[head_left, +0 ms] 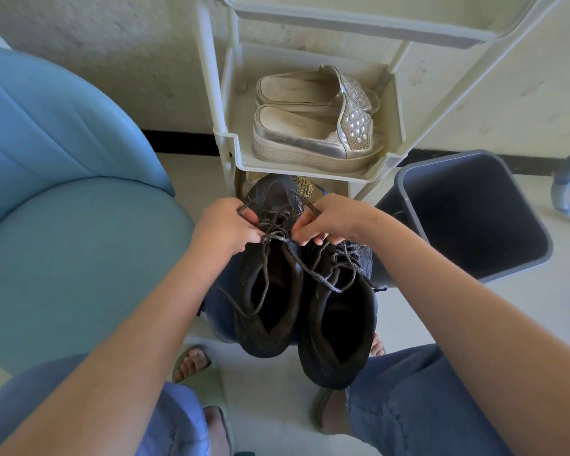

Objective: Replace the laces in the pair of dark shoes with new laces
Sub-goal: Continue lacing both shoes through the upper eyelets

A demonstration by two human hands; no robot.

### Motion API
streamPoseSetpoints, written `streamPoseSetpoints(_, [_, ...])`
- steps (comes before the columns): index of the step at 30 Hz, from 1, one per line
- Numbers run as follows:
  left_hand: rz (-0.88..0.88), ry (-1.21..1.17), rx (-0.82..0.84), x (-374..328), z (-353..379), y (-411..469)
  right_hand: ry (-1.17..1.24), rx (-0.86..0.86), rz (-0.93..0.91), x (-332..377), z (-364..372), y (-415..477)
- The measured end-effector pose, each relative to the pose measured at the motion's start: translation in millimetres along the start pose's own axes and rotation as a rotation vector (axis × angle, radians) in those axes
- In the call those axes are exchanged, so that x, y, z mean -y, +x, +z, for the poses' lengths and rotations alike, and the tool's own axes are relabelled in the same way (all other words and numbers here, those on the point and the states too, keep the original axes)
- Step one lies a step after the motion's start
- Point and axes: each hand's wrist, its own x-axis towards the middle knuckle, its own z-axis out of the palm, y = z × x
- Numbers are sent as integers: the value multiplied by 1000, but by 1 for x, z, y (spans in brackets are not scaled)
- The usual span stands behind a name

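Left hand and right hand meet over the lacing of the left dark shoe. Each has its fingers curled and pinches a strand of the grey speckled lace between thumb and fingertips. The hands cover the upper eyelets, so how far the lace is threaded there cannot be told. One loose end trails down into this shoe's opening, and another runs across the right dark shoe, which sits touching it, side by side, with its own lace slack. Both shoes point away, heels near, between the person's knees in blue jeans. They rest on something dark blue that is mostly hidden.

Just beyond the toes stands a cream plastic shoe rack. The shoes block most of its lowest tier. On the shelf above lies a pair of silver platform slip-ons with studded uppers. To the right, on the floor just beside the rack, is a grey waste bin. A blue armchair fills the left. A green sandal shows near, below the left forearm.
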Motion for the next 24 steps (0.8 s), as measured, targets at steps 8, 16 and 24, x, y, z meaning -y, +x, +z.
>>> streamPoseSetpoints(8, [22,55,-38,3,7,6,-34,-83,-79,7,7,-7])
streamPoseSetpoints(16, [75,127,-116,6,12,5,-122,-118,-134,11,16,-4])
streamPoseSetpoints(24, [26,302,-111,0,13,1,-195,-101,-38,13,23,-5])
